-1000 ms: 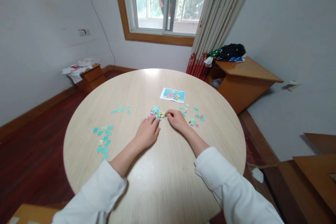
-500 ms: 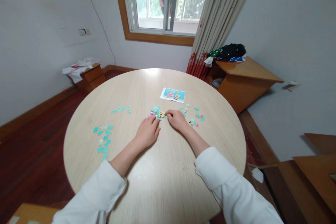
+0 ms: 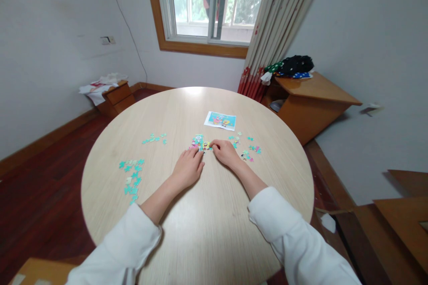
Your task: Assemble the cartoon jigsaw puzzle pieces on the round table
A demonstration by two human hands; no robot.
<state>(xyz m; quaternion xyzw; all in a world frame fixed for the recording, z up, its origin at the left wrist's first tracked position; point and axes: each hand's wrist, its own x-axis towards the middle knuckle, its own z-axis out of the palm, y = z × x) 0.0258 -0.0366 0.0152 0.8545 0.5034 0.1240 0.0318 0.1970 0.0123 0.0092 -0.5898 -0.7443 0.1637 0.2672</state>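
Observation:
A partly joined jigsaw puzzle (image 3: 198, 139) with teal, pink and yellow parts lies at the middle of the round table (image 3: 194, 231). My left hand (image 3: 187, 167) rests palm down, its outstretched fingertips touching the puzzle's near left edge and covering some of it. At the puzzle's right side, next to the yellow figure, my right hand (image 3: 225, 151) has thumb and forefinger pinched on a small puzzle piece (image 3: 211, 148), mostly hidden by the fingers. Just beyond the puzzle lies a picture sheet (image 3: 221, 121) with a pink and a yellow cartoon figure on teal.
Loose teal and pale puzzle pieces (image 3: 135, 176) lie at the left, with a smaller group of pieces (image 3: 154, 138) farther back. More mixed pieces (image 3: 247, 156) lie right of my right hand. A wooden cabinet (image 3: 310, 98) with cloths stands behind the table's right side.

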